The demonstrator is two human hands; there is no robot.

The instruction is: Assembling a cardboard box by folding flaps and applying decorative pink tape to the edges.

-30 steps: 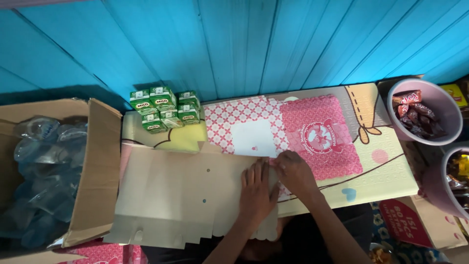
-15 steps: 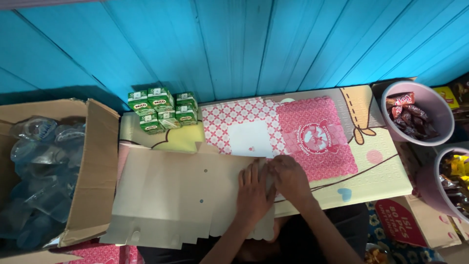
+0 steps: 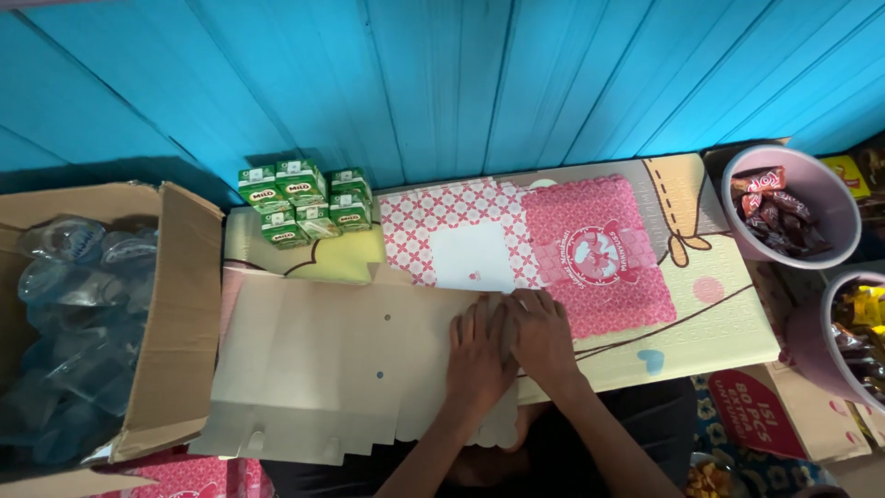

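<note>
Head view: left hand (image 3: 479, 355) and right hand (image 3: 542, 334) press flat, fingers spread, on unfolded cardboard (image 3: 341, 369); carton (image 3: 171, 304) holds plastic cups (image 3: 64, 323), pink bowl (image 3: 825, 189) holds wrapped candy (image 3: 774, 210).

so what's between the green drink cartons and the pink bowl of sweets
In the head view, a flat pink patterned box blank lies on the mat between the green cartons and the pink bowl.

flat cardboard sheet (image 3: 341, 369) lies on table (image 3: 719, 323), both hands (image 3: 512, 346) side by side on its right end. behind it: patterned flat box (image 3: 544, 240), w/ drink cartons (image 3: 304, 203) to the left. open box of plastic cups (image 3: 83, 314) far left; two bowls of sweets (image 3: 784, 212) far right.
</note>
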